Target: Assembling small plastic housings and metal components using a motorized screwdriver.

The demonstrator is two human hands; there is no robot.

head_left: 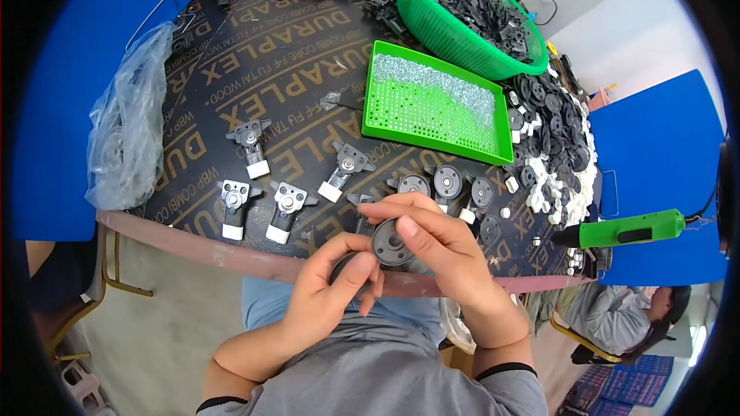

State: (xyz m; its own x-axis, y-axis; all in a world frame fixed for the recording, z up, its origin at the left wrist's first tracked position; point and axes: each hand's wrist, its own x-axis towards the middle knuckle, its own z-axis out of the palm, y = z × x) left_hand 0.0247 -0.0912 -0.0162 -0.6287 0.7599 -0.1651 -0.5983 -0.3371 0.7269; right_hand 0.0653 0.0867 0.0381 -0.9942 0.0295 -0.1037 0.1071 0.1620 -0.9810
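Observation:
My right hand pinches a dark round disc with a raised centre between thumb and fingers, just above the table's near edge. Beside it my left hand is curled, its fingers touching the disc's left side. Another dark rounded piece shows inside the left hand, mostly hidden by the thumb. Beyond the hands, black brackets with white end caps lie on the table, metal centres facing up. Closer to my right hand, several similar pieces carry dark discs on top.
A green perforated tray holds small shiny metal pieces. Behind it stands a green basket of black parts. Loose discs and white caps are heaped at right, near a green powered screwdriver. A clear plastic bag lies left.

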